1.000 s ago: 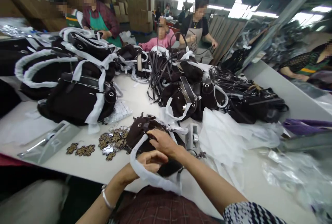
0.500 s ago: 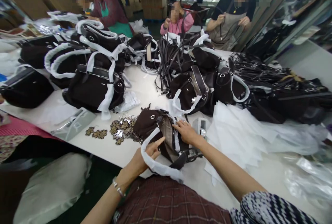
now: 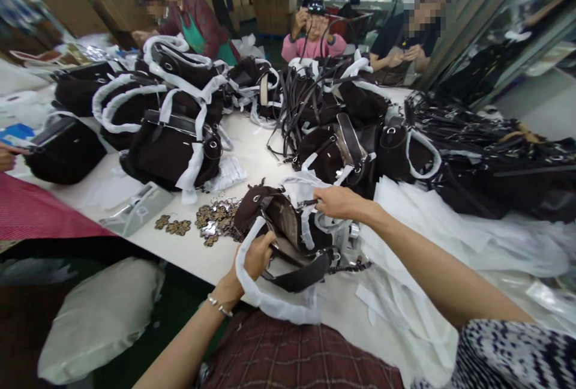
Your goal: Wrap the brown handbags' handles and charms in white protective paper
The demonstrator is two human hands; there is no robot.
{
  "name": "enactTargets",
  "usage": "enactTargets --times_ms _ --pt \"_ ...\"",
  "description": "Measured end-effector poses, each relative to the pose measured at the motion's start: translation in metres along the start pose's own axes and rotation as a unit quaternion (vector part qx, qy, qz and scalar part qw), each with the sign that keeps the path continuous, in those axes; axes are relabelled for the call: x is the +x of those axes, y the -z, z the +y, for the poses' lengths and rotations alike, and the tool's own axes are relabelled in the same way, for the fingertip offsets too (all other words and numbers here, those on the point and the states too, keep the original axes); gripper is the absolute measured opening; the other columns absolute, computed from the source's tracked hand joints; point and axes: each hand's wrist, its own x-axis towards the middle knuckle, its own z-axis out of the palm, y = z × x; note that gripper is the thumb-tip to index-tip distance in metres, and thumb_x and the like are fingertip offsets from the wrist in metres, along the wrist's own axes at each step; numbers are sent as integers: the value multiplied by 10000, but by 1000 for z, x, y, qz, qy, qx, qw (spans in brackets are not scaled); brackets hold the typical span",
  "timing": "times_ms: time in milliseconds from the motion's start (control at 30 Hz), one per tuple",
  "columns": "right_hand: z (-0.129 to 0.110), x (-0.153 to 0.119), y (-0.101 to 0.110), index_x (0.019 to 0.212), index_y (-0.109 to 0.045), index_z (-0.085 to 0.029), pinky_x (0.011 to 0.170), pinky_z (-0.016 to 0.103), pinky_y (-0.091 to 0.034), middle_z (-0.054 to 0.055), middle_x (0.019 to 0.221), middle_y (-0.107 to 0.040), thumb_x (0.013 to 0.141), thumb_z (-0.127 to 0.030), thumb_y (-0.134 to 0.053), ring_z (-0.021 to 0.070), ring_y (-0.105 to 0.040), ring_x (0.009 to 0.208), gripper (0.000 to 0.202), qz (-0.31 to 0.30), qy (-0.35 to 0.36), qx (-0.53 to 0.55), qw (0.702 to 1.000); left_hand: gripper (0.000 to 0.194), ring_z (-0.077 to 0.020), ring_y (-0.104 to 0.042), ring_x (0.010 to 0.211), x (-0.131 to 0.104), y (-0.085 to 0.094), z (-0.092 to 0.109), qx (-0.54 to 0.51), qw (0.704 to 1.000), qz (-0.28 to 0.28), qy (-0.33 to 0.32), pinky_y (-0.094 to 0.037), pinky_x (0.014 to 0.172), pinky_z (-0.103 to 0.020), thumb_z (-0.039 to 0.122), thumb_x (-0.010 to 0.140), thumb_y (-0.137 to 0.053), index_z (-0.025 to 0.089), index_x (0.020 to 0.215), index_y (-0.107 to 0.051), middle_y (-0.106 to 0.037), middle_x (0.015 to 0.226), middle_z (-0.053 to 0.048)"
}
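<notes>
Handbag (image 3: 284,224): lay open on the table (image 3: 243,144), mouth running roughly eleven-to-five.
Left hand (image 3: 255,257): fingers clamped its near side, eight o'clock.
Right hand (image 3: 338,202): fingers pinched dark strip (image 3: 308,202), two o'clock.

A person's left hand (image 3: 256,255) grips the near edge of a dark bag (image 3: 288,224) while the right hand (image 3: 339,202) holds its far side, the mouth gaping between them. One handle (image 3: 274,308) (wrapped in white) curves across the left hand. Flower-shaped charms (image 3: 218,216) lie beside the bag on the white table (image 3: 191,252), with white sheets (image 3: 414,215) to the right.
</notes>
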Motion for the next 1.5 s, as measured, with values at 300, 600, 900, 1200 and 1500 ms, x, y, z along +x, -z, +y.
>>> enactTargets --times_ms 300,600,900,1200,1500 --pt "-36 26 70 944 -731 -116 794 407 -472 202 993 -720 772 -97 -589 320 -677 947 224 -2 -10 -97 995 105 -141 -508 613 -7 -9 37 23 999 34 -32 -379 637 -256 118 780 -509 216 782 -548 -541 652 30" --pt "-64 35 88 844 -727 -210 662 280 -444 47 859 -715 691 -282 -751 198 -642 779 171 20 67 77 995 65 -133 -518 658 -1 -15 47 -91 995 33 14 -359 608 -232 144 743 -564 198 775 -549 -554 683 32" --pt "-82 27 23 829 -631 -186 518 269 -465 54 705 -694 864 -367 -557 170 -638 551 199 -122 -36 316 940 55 -124 -529 636 -5 -15 36 -123 991 39 20 -380 601 -230 165 774 -580 194 791 -536 -560 681 37" --pt "-12 22 -48 974 -695 -171 706 282 -485 85 927 -723 644 -516 -782 223 -653 860 485 -43 -86 193 976 97 -126 -574 697 -9 -15 26 -190 978 87 -16 -439 655 -227 232 819 -629 186 788 -549 -603 742 19" --pt "-33 43 -44 818 -741 -171 854 352 -449 103 805 -733 873 -350 -586 233 -661 858 243 42 -45 53 997 108 -133 -633 673 -15 -7 45 -186 982 31 20 -467 614 -222 153 759 -606 193 790 -510 -642 711 23"
